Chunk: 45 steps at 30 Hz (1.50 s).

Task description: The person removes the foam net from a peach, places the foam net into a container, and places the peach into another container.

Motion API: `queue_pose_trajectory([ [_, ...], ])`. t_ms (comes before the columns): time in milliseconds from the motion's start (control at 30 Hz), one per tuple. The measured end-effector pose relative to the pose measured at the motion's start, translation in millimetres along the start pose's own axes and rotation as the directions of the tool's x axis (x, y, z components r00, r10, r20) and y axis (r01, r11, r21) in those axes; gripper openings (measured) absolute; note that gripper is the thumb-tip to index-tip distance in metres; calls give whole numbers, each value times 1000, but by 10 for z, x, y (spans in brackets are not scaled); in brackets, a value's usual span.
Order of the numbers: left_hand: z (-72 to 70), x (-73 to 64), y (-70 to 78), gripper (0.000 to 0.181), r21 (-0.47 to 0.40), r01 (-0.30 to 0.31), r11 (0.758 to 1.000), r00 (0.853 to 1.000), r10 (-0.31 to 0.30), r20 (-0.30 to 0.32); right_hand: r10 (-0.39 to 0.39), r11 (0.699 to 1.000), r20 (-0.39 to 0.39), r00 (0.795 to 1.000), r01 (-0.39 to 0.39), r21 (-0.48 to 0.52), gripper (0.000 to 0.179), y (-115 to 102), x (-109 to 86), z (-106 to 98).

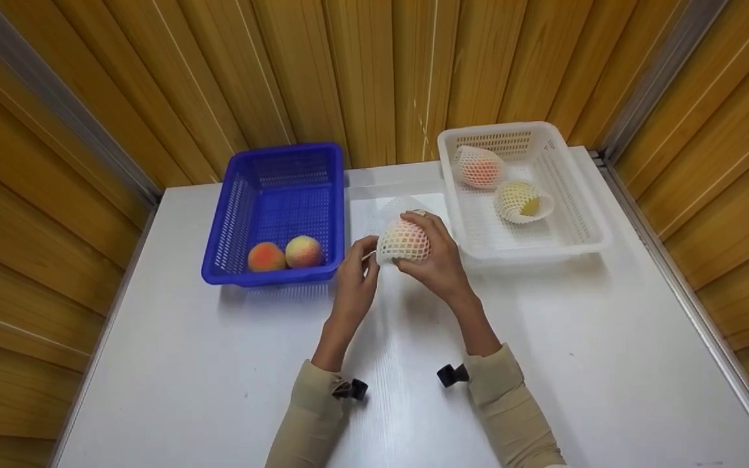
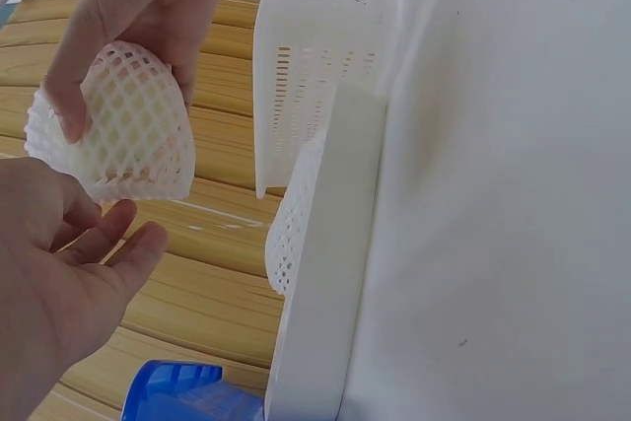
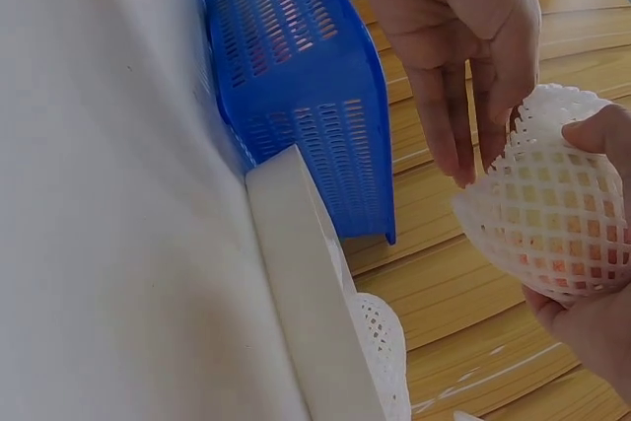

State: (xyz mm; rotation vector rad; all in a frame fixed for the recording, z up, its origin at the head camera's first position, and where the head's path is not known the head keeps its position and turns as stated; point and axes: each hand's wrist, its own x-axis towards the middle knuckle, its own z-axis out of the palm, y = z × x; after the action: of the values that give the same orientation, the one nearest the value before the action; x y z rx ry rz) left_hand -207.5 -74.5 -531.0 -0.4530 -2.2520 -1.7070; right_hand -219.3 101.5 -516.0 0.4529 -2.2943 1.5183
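My right hand grips a peach wrapped in a white foam net, held up over the middle of the table. Its fingers curl round the top and right side of the fruit. At the left edge of the foam net, my left hand pinches the rim between thumb and fingers. Through the mesh the peach shows pale yellow with a pink-red patch. Behind the hands, a loose foam net lies in a shallow white box, partly hidden by its wall.
To the left stands a blue basket with two bare peaches near its front. A white basket at the right holds two net-wrapped fruits, one reddish, one yellowish. Wood-patterned panels rise behind the white table.
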Motion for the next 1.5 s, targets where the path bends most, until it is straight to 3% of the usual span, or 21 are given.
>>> queue_pose_trajectory([
  [67, 10, -2, -1, 24, -60, -10, 998, 1000, 8, -22, 10, 1000, -2, 1000, -10, 21, 77, -6, -8, -5],
  [267, 11, -16, -1, 19, -215, -113, 970, 991, 95, -93, 47, 996, -5, 999, -46, 78, 74, -9, -23, -15],
  [367, 3, -35, 17, 19, -253, -114, 961, 991, 91, -100, 59, 993, -10, 998, -58, 102, 74, -22, -26, -22],
  [567, -16, -100, 104, 21, -283, -35, 958, 998, 17, -63, 72, 991, -23, 997, -69, 115, 74, -45, -21, -25],
  [733, -22, -136, 194, 15, -284, -16, 959, 998, -2, -63, 92, 987, -33, 995, -87, 132, 73, -78, -17, -15],
  [867, 9, -137, 198, 10, -295, -32, 955, 998, 12, -69, 109, 985, -50, 993, -101, 140, 72, -92, -7, -13],
  [1067, 58, -142, 161, 24, -389, -78, 918, 997, 75, -24, 114, 982, -66, 991, -103, 157, 73, -108, -11, -18],
  [1233, 45, -98, 157, 22, -303, -127, 944, 988, 94, -123, 123, 973, -54, 991, -110, 201, 75, -157, -31, -14],
  [1333, 20, -59, 155, 23, -287, -145, 947, 980, 98, -172, 132, 971, -37, 991, -122, 208, 76, -187, -45, -6],
  [1500, -9, 0, 180, 33, -390, -161, 906, 984, 119, -129, 152, 966, -12, 988, -146, 214, 76, -262, -71, -22],
])
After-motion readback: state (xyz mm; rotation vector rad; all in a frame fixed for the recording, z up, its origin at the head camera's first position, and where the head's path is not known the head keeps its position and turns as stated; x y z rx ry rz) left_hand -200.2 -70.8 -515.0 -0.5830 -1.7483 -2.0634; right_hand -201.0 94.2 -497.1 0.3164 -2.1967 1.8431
